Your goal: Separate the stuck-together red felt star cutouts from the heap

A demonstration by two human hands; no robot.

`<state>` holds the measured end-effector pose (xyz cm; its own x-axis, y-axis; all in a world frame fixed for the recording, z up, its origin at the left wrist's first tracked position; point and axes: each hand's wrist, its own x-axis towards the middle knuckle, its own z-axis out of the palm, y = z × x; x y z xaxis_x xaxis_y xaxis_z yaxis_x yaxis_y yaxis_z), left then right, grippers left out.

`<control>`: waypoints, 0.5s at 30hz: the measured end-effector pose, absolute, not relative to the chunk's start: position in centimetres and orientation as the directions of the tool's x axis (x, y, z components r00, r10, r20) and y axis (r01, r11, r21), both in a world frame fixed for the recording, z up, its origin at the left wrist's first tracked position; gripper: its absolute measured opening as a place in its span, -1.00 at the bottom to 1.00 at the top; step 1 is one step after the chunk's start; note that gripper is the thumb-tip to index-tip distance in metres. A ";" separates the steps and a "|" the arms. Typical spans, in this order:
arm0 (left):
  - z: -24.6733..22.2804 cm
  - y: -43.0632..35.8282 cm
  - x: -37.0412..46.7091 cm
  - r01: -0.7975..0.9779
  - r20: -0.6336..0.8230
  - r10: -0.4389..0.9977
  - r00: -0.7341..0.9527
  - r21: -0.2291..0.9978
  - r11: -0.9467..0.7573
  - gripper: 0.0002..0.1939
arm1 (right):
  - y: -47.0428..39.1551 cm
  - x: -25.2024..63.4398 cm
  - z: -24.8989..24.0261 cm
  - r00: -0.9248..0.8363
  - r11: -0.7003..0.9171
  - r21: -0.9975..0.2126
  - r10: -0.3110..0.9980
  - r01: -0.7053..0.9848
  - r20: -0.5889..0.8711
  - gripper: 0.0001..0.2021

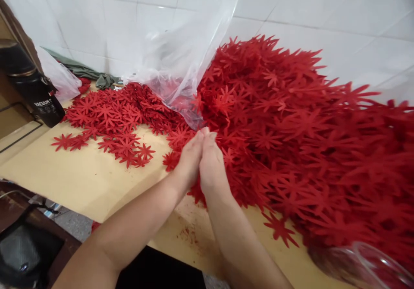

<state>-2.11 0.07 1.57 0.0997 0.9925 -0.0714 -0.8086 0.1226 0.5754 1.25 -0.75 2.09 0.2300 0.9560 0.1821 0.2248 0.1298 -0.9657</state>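
Note:
My left hand and my right hand meet side by side at the edge of a clear plastic bag. Their fingertips are pinched together at the bag's lower edge, where the film bunches up. The bag stands open against a big heap of red flower-shaped pieces, with some red showing through it. A smaller pile of the same red pieces spreads to the left on the tan board.
A black vacuum flask stands at the left, beside a white plastic bag and dark green cloth. White tiled wall rises behind. A clear plastic container lies at the lower right.

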 end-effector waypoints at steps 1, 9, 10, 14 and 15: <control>1.7 -0.3 -1.8 -0.799 -0.064 0.993 0.097 0.591 0.116 -0.68 | -0.2 1.6 2.5 0.277 0.088 -0.974 0.950 0.210 0.146 -0.31; 3.5 -0.7 -3.2 -0.871 -0.087 0.984 0.157 0.458 0.179 -0.47 | 0.7 2.8 0.3 0.032 0.427 -0.754 0.861 0.499 0.508 -0.30; 3.5 -0.4 -3.6 -0.879 -0.101 0.981 0.168 0.435 0.195 -0.42 | 0.0 2.5 0.0 -0.034 0.480 -0.710 0.840 0.515 0.542 -0.34; 3.2 -0.1 -4.5 -0.855 -0.114 0.958 0.264 0.431 0.287 -0.34 | -3.2 1.2 0.6 -0.270 0.674 -0.542 0.718 0.502 0.642 -0.47; 3.2 -0.2 -4.4 -0.837 -0.110 0.945 0.307 0.442 0.323 -0.32 | -3.5 1.0 1.0 -0.299 0.696 -0.513 0.697 0.503 0.652 -0.49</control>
<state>-4.44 -0.24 3.16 0.3067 0.9455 -0.1096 -0.8368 0.3228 0.4422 1.02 -3.50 1.05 -0.2990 0.6967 0.6520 0.5029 0.6958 -0.5128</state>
